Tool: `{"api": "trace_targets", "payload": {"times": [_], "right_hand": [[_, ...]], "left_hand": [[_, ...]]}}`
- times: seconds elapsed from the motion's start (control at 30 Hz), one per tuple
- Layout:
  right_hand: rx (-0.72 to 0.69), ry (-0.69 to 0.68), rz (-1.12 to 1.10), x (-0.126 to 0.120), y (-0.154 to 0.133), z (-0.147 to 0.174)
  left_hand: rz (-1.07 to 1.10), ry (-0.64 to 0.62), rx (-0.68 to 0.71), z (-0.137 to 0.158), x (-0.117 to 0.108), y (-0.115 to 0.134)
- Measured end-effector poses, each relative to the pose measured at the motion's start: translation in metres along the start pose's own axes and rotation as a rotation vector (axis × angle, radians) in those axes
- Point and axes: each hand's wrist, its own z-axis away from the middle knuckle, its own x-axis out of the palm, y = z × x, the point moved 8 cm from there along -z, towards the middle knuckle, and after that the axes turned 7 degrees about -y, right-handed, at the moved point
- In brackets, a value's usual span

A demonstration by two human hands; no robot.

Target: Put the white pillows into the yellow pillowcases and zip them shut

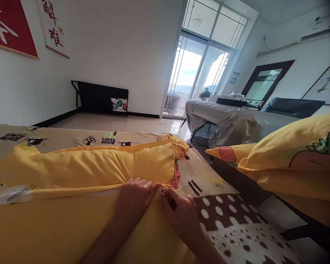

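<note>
A yellow pillowcase with a plump, creased far part stretches across the patterned cover in front of me. Its long seam runs from left to right, with a white printed patch near the left end and a pink-red print at the right end. My left hand grips the fabric along this seam, its thumb reaching to the right. Just beside it, my right hand pinches a small shiny piece, which looks like a zipper pull, at the seam's right end. Fingers partly hide that spot.
Yellow pillows with carrot prints rest at the right. Beneath my work lies a beige and brown patterned blanket. Farther back stand a plastic-draped table, a black folded panel against the wall, and glass doors.
</note>
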Motion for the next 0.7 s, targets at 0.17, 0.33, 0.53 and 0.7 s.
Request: {"api": "trace_targets", "payload": {"times": [0.17,0.33,0.53,0.7], "right_hand": [[-0.056,0.026,-0.075,0.009,-0.008,0.001],[-0.052,-0.026,-0.093,-0.004,0.002,-0.005],[-0.091,-0.035,-0.038,-0.017,0.012,-0.009],[-0.055,-0.052,-0.149,-0.005,0.023,-0.012]], "left_hand": [[0.022,0.033,0.051,0.0,-0.004,0.001],[0.013,0.081,0.069,-0.001,-0.005,-0.002],[-0.188,0.036,0.079,-0.012,-0.012,0.015],[-0.115,-0.165,-0.01,-0.031,-0.009,0.032]]}}
